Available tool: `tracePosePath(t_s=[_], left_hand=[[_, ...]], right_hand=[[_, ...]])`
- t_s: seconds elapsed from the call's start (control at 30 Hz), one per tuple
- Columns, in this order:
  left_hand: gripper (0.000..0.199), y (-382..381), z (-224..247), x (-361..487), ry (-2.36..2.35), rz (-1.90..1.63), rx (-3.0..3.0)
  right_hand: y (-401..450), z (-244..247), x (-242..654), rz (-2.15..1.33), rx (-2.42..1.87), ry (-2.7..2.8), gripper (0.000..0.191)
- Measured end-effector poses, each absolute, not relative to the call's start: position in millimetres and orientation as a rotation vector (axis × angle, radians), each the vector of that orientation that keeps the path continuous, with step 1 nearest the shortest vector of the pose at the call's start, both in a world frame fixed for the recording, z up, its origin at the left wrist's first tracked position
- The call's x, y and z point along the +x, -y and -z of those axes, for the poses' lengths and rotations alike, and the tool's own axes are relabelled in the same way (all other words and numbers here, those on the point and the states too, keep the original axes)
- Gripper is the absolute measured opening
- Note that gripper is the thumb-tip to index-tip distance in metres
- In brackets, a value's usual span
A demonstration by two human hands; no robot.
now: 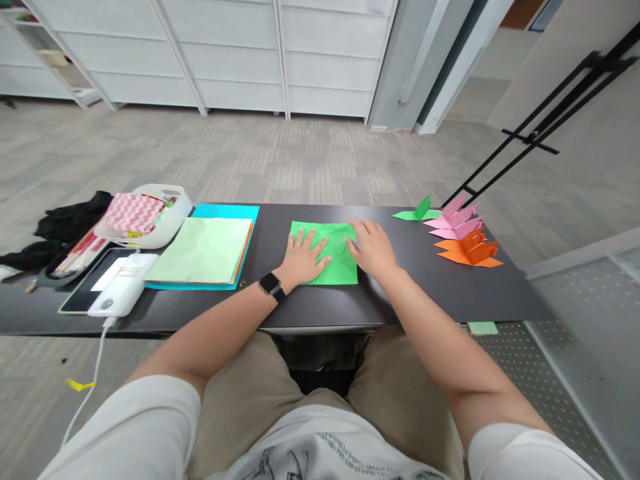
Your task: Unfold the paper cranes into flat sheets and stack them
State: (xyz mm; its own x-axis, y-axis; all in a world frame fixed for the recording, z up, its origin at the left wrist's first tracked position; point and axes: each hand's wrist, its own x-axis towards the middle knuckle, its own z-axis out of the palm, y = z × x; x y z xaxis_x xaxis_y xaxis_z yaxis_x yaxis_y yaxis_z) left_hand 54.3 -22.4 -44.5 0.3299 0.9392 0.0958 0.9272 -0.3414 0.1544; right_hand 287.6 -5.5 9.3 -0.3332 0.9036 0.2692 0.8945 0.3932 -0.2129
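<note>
A bright green square sheet of paper lies flat on the dark table in front of me. My left hand rests on the sheet's left half, fingers spread, palm down. At the sheet's upper right edge is my right hand, its fingers stretched and slightly bent, with the fingertips at the paper's corner and side. Light creases seem to run across the sheet. To the right stand folded paper figures: a green one, pink ones and orange ones.
A stack of coloured paper lies left of the green sheet. Beyond it are a white basket, a white device with a cable, a tablet and black cloth. A black metal stand rises behind the table's right end.
</note>
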Motion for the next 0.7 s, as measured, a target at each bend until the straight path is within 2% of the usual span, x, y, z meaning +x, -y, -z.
tracePosePath(t_s=[0.07,0.17,0.47,0.57,0.63,0.7], left_hand=[[0.07,21.6,43.6,51.5,-1.761,-0.252,2.509],[0.077,18.4,40.0,41.5,-1.741,-0.23,2.525],[0.086,-0.3,35.2,5.6,-1.826,-0.199,2.508],[0.09,-7.6,27.5,8.8,-2.048,-0.363,2.399],[0.084,-5.5,24.1,16.5,-1.93,-0.477,2.511],[0.078,2.8,25.7,23.3,-1.552,-0.454,2.723]], right_hand=[[0.1,-0.2,284.2,0.008,-1.38,2.572,0.066],[-9.7,20.7,290.6,-0.016,-1.391,2.785,0.081],[-20.9,38.9,310.7,-0.022,-1.352,2.863,0.093],[-21.8,39.5,309.8,-0.042,-1.356,2.865,0.095],[-21.8,40.5,309.9,-0.044,-1.357,2.858,0.094],[-21.3,41.0,310.2,-0.044,-1.354,2.849,0.093]])
